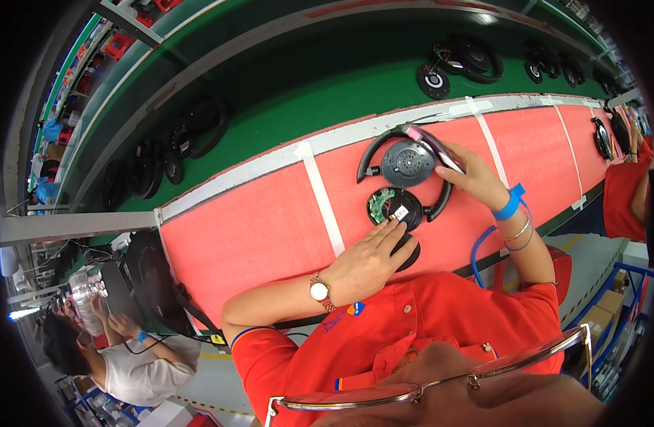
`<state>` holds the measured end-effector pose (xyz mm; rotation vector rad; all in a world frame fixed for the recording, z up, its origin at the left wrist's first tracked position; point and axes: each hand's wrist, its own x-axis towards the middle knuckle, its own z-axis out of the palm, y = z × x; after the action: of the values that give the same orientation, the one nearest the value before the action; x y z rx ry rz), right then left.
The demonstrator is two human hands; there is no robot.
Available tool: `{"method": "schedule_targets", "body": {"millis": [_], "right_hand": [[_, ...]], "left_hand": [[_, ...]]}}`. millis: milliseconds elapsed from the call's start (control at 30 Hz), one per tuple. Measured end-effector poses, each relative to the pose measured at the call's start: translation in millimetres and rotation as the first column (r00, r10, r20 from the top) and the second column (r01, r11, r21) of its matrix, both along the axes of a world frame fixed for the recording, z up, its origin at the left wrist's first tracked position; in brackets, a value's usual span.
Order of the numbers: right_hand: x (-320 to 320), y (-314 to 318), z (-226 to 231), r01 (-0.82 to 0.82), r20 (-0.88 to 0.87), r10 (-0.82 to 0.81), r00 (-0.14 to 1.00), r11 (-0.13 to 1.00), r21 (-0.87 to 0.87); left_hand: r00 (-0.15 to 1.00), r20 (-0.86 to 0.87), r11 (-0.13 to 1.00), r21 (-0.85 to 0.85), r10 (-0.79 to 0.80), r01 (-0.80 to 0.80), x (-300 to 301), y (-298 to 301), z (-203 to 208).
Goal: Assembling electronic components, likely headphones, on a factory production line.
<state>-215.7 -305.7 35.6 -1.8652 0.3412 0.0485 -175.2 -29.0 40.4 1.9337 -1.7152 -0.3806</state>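
An opened pair of black headphones [370, 150] lies on the pink mat, its headband arching away from me. One ear cup shows a grey round plate [408, 163]; the nearer ear cup [384, 206] exposes a green circuit board, wires and a white label. My left hand [367, 261] holds the near edge of that cup, fingers over its rim. A black round pad [407, 254] lies partly beneath these fingers. My right hand [474, 177] is closed around a slim pink-and-white piece [430, 146] beside the headband; its exact kind is unclear.
Beyond the mat's white-taped edge, a green belt [305, 107] carries several more headphones [476, 57]. A black bag-like object [153, 277] stands at the mat's left end. A co-worker in white [145, 370] works at left, and a red sleeve [626, 199] shows at right.
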Motion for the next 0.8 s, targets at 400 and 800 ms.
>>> {"method": "schedule_targets", "body": {"millis": [400,800], "right_hand": [[30.7,-3.7,37.8,-0.009,0.096,-0.035,0.995,0.904,0.428],[96.9,39.5,-5.2,0.030,0.455,0.136,0.880,0.940,-0.340]], "left_hand": [[0.937,0.220,0.946,-0.237,0.273,-0.220,62.6,13.8,36.4],[0.683,0.414,0.798,-0.306,0.603,-0.519,181.4,37.1,-31.6]]}}
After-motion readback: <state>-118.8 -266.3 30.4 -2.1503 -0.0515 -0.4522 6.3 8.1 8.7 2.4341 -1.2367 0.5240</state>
